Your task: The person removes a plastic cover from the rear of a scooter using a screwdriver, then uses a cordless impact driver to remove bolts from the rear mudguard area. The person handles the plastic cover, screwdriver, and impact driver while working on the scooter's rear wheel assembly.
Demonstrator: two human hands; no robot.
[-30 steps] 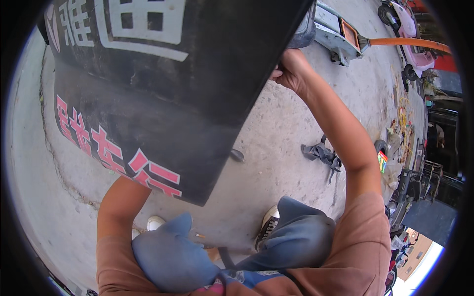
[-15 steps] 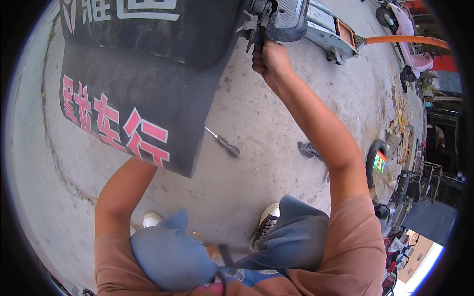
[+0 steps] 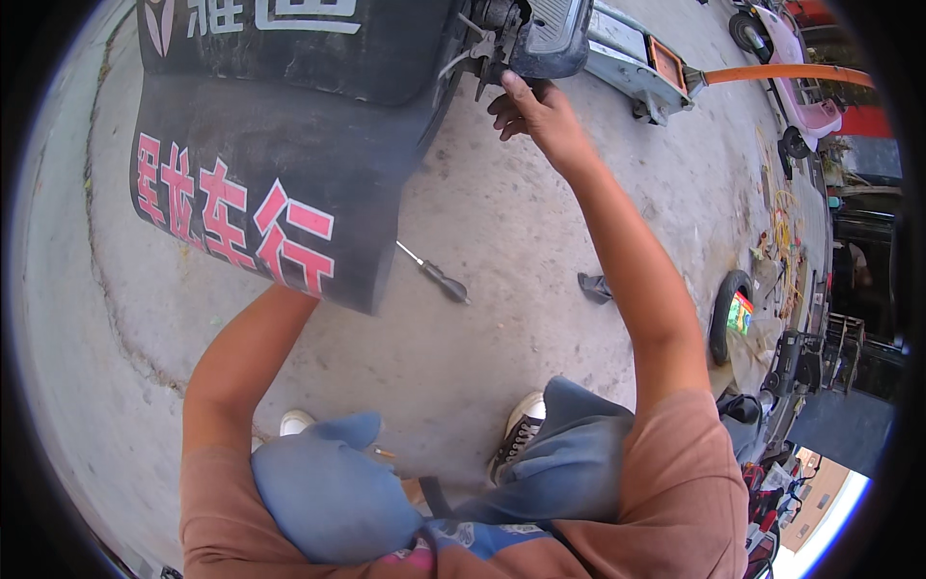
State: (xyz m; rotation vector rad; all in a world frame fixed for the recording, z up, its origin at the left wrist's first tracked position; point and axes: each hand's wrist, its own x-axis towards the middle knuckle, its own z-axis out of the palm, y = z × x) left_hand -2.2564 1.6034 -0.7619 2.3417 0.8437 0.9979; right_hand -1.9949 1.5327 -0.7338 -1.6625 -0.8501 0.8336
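A black rubber mudguard (image 3: pixel 362 164) with pink and white lettering hangs across the upper left. Beside its top right edge are a ridged footrest (image 3: pixel 550 39) and a dark metal bracket with pale pieces (image 3: pixel 490 46). My right hand (image 3: pixel 531 116) is just under the bracket, thumb up against its lower part, fingers loosely curled and apart. My left hand is hidden behind the mudguard; only the arm shows. A screwdriver (image 3: pixel 444 282) with a black handle lies on the floor below the mudguard's right edge.
A floor jack (image 3: pixel 627 68) with an orange handle stands at the upper right, near a pink scooter (image 3: pixel 812 111). A tyre (image 3: pixel 723 343), a dark cloth (image 3: pixel 592 287), hoses and assorted parts lie along the right. My knees and shoes are at the bottom, on cracked concrete (image 3: pixel 502 232).
The mudguard has moved upward, uncovering the bracket and the screwdriver. My right hand has moved up and left, and its fingers have loosened from around the bracket.
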